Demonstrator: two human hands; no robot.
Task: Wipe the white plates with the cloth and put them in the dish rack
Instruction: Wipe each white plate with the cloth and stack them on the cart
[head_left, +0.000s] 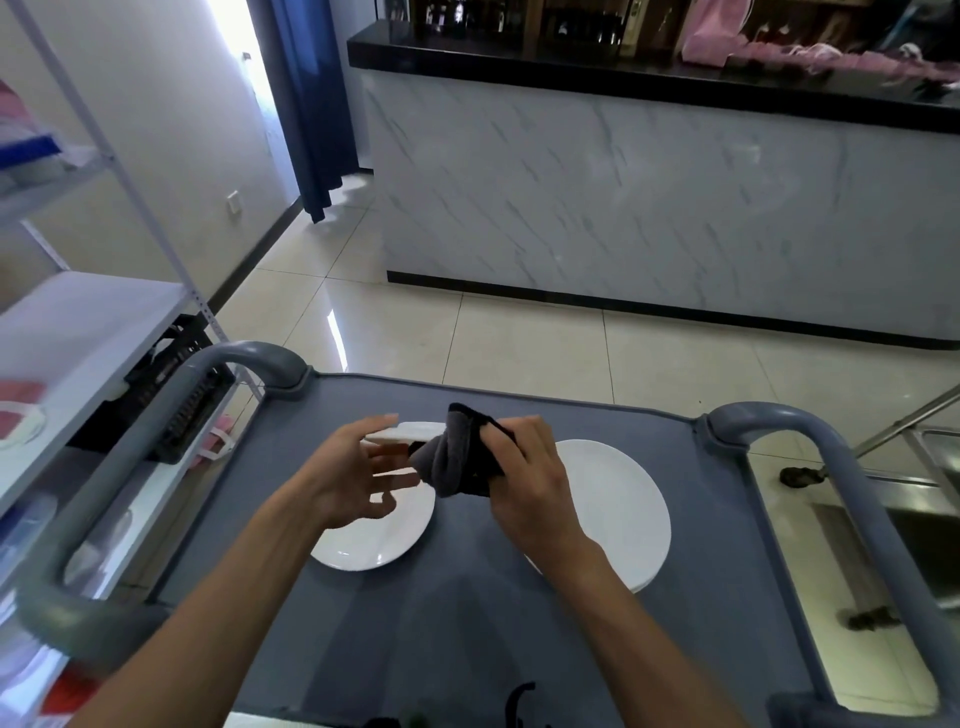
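1. Right hand (524, 467) is clenched around a bunched dark grey cloth (460, 457); the cloth sticks out toward 9 o'clock of the fist, above the cart top.
2. Left hand (358, 473) has fingers spread and loosely curled. Fingertips sit at the near edge of a small white plate (410, 431); cannot tell whether it actually grips that plate or only touches it.
3. The small white plate is seen nearly edge-on at 12 o'clock of the left hand, its right end hidden behind the cloth. Whether it is lifted or lying on the cart is unclear.
4. A second white plate (379, 540) lies flat on the cart, under and at 6 o'clock of the left hand.
5. A larger white plate (618, 509) lies flat at 3 o'clock of the right hand, partly covered by the right wrist.
6. All of it sits on a grey cart (467, 623) with curved grey handles at 9 and 3 o'clock.
7. A metal sink (914, 551) is beyond the cart at 3 o'clock; white shelving (78, 332) at 9 o'clock.
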